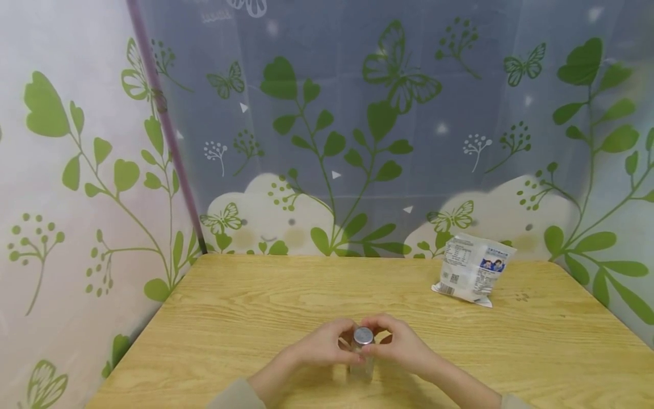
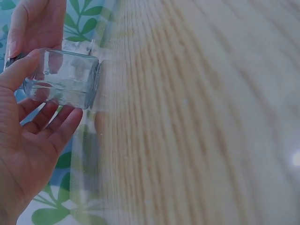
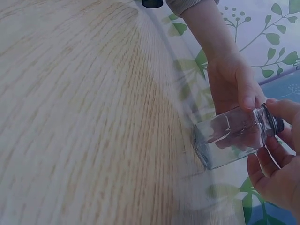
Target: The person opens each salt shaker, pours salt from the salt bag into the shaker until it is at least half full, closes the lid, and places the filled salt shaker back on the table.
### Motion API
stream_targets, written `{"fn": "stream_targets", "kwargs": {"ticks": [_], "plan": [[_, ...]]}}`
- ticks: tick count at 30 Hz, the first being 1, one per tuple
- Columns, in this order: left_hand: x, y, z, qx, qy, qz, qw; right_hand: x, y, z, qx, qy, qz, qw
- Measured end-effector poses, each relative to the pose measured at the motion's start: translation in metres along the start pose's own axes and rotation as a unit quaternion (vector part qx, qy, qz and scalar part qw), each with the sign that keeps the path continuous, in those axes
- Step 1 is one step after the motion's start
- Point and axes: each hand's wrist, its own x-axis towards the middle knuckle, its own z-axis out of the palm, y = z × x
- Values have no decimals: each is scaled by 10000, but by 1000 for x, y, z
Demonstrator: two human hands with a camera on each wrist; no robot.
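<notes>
A clear square glass bottle [image 1: 361, 372] stands upright at the near middle of the table, its round cap [image 1: 364, 336] silvery on top in the head view. My left hand [image 1: 327, 342] holds the bottle from the left, thumb and fingers around its upper body. From the other side my right hand [image 1: 403, 343] pinches the cap and neck between thumb and fingers. In the right wrist view the cap [image 3: 277, 124] looks dark at its side and sits on the neck. The glass body [image 2: 70, 79] is see-through in the left wrist view; whether its base touches the table is hard to tell.
A white printed snack bag [image 1: 472, 270] leans upright toward the back right of the wooden table [image 1: 265, 295]. Patterned cloth [image 1: 327, 113] encloses the back and sides. A dark round object [image 3: 152, 3] is cut off at the top of the right wrist view.
</notes>
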Motion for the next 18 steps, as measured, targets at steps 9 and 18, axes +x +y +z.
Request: {"fn": "stream_targets", "kwargs": {"ticks": [9, 18], "plan": [[2, -1, 0, 5, 11, 63, 10000, 1, -2, -1, -15, -18, 57, 10000], [2, 0, -2, -28, 43, 74, 10000, 2, -2, 1, -106, 66, -17, 9999]]}}
